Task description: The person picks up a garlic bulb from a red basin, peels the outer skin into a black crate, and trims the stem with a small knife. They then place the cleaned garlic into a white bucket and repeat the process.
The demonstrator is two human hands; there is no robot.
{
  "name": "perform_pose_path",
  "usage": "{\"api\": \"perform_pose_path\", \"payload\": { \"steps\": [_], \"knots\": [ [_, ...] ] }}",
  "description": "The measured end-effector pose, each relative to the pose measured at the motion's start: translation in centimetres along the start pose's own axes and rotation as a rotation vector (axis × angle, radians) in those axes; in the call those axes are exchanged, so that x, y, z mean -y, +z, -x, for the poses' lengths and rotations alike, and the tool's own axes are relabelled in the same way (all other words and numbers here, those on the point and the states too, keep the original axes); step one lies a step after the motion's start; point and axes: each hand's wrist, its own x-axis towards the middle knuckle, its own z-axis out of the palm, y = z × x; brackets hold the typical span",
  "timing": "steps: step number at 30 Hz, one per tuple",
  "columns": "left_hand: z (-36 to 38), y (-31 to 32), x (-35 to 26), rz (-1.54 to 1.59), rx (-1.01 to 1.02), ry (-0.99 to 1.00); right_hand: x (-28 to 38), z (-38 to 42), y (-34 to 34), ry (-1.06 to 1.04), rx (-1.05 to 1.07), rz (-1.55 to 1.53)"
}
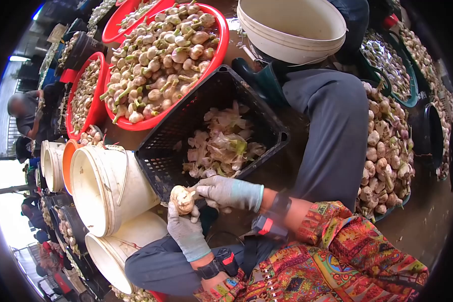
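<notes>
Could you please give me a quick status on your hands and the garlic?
Left hand holding garlic bulb. Right hand at its stem end, exact grip unclear. Black crate with peelings just beyond; nothing seen blocking the hands.

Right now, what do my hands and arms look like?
Your left hand and right hand wear grey gloves, the right cuff teal. Black wrist straps carry dark boxes marked red. The sleeves are red with multicoloured patterns.
</notes>
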Motion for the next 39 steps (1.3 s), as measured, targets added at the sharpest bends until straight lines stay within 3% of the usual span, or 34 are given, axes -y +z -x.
{"api": "perform_pose_path", "payload": {
  "steps": [1, 2, 3, 5, 7, 10, 13, 15, 16, 17, 19, 21, 23, 25, 26, 27, 30, 32, 33, 35, 37, 39],
  "knots": [
    [0.0, -0.1, -0.1, 0.064, 0.028, -0.047, 0.8, 0.2, -0.8, -0.006, 0.091, 0.038],
    [0.1, 0.1, 0.3, 0.020, -0.027, -0.024, 1.8, 0.6, -1.3, 0.044, 0.008, 0.290],
    [0.0, 0.0, 0.4, 0.025, -0.027, -0.023, 1.6, 0.6, -1.2, 0.045, 0.009, 0.295],
    [-0.3, -0.4, 0.8, 0.062, -0.042, -0.087, 0.6, 0.5, -0.8, -0.397, -0.353, 0.995],
    [-0.3, 0.7, 0.9, 0.039, -0.091, -0.086, 0.8, 0.2, -0.4, -0.366, -0.237, 1.033],
    [-0.7, 0.3, 1.2, 0.021, -0.054, -0.103, 1.0, -0.5, -0.6, -0.320, -0.235, 1.004],
    [-1.3, 0.1, 1.8, -0.004, 0.063, -0.082, 0.6, -1.3, -1.4, -0.127, -0.226, 0.873],
    [-1.3, 0.4, 2.1, 0.093, 0.049, -0.083, -1.1, -2.5, -2.3, -0.293, -0.205, 0.289],
    [-1.4, 0.1, 2.0, 0.173, 0.221, -0.097, -1.4, -2.5, -2.6, -0.228, -0.173, 0.141],
    [-1.3, 0.1, 2.2, 0.171, 0.217, -0.103, -1.7, -2.5, -2.7, -0.223, -0.174, 0.136],
    [-1.0, 1.8, 2.0, 0.017, -0.010, -0.028, -0.5, -2.1, -2.5, -0.324, -0.217, 0.281],
    [-1.2, 0.9, 1.3, -0.072, 0.180, -0.039, 1.1, -1.3, -1.8, -0.229, -0.194, 0.598],
    [-1.3, 1.2, 1.3, -0.516, 0.106, -0.027, -1.3, -2.5, -1.1, -0.295, -0.208, 0.360],
    [-1.5, 0.3, 2.6, -0.333, 0.110, -0.042, -1.9, -2.5, -2.0, -0.121, -0.166, -0.143],
    [-1.6, -0.1, 3.1, -0.259, 0.121, -0.023, -2.9, -3.1, -2.2, -0.150, -0.138, -0.475],
    [-1.6, 0.1, 3.3, -0.255, 0.120, -0.025, -2.7, -3.1, -2.4, -0.121, -0.133, -0.583],
    [-1.8, 0.8, 3.6, -0.092, 0.126, 0.029, -2.1, -2.9, -2.5, -0.097, -0.153, -0.622],
    [-2.4, 0.5, 3.2, -0.143, 0.093, 0.010, -2.4, -3.3, -2.5, -0.264, -0.262, -0.074],
    [-2.4, 0.5, 3.1, -0.197, 0.053, -0.007, -2.1, -3.2, -2.0, -0.347, -0.254, 0.004],
    [-2.2, 1.2, 3.1, -0.107, 0.019, -0.058, -1.1, -2.8, -1.9, -0.220, -0.232, -0.048],
    [-2.4, 0.8, 3.5, 0.193, 0.052, -0.087, -2.0, -3.7, -2.6, -0.090, -0.165, -0.525],
    [-2.7, 0.4, 3.8, 0.348, 0.076, -0.081, -2.4, -4.2, -3.5, -0.039, -0.206, -0.730]
  ]
}}
